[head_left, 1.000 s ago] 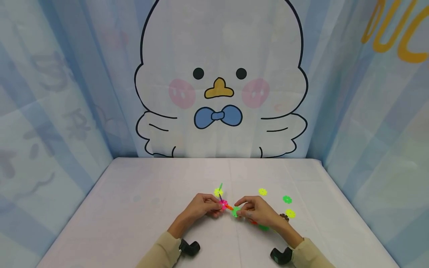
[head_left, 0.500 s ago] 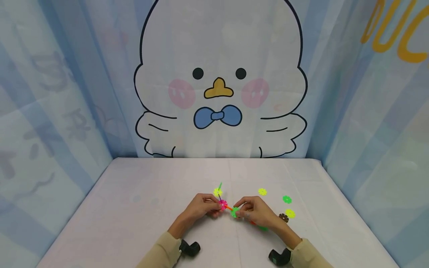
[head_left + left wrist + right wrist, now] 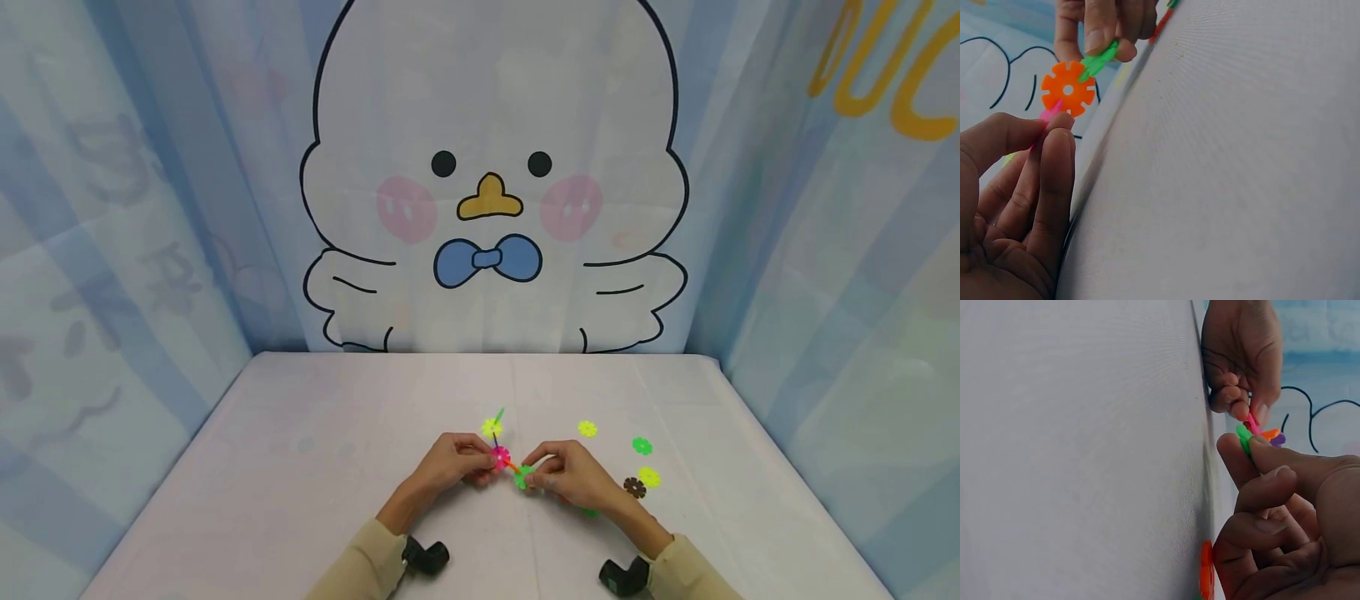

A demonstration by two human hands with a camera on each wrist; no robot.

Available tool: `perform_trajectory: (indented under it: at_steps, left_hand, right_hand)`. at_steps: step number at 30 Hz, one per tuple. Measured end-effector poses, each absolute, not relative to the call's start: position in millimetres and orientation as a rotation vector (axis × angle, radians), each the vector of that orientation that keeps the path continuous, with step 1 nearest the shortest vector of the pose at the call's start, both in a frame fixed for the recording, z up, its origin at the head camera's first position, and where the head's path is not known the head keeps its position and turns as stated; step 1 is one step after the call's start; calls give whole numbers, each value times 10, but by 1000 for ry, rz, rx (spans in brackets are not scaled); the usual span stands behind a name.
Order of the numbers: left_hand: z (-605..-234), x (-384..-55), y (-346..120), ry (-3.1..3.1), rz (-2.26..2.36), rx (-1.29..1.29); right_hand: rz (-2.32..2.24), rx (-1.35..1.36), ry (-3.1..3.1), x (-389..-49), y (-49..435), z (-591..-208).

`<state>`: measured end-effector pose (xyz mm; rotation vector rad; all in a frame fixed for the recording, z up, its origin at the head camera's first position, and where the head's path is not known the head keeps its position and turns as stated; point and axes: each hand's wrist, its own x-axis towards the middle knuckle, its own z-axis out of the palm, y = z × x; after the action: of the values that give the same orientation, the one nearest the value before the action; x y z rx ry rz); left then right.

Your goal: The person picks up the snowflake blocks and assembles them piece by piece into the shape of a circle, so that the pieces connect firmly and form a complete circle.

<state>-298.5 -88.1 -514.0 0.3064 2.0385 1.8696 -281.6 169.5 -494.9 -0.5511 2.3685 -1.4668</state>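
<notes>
My left hand (image 3: pixel 453 460) pinches a pink notched plastic disc (image 3: pixel 501 457) between thumb and forefinger. Opposite it, my right hand (image 3: pixel 567 468) holds a green notched disc (image 3: pixel 522 477) by its edge. An orange disc (image 3: pixel 1051 89) joins these two, slotted crosswise between them. From the pink disc the chain runs away through a purple disc (image 3: pixel 1279 440) to a yellow disc (image 3: pixel 491 427). At its far end another green disc (image 3: pixel 499 413) shows edge-on. How deep the slots are engaged cannot be made out.
Loose on the white table (image 3: pixel 300 467), to the right, lie a yellow disc (image 3: pixel 587 428), a green disc (image 3: pixel 642 446), another yellow disc (image 3: pixel 649 477) and a brown disc (image 3: pixel 634 487). Beneath my right hand, an orange-red disc (image 3: pixel 1206 569) and a further green disc (image 3: pixel 590 512) are partly hidden.
My right hand has shifted slightly left with the green disc, closer to the pink one. The chain's far end has tipped a little to the right. Both grips are unchanged.
</notes>
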Motion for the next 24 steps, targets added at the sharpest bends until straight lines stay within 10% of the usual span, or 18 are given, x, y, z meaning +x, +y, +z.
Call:
perform_trajectory:
  at_steps: [24]
  left_hand:
    - [-5074,-2969,-868,1973,1778,354]
  right_hand:
    - [-1379,-458,2598,-2806,1651,-4896]
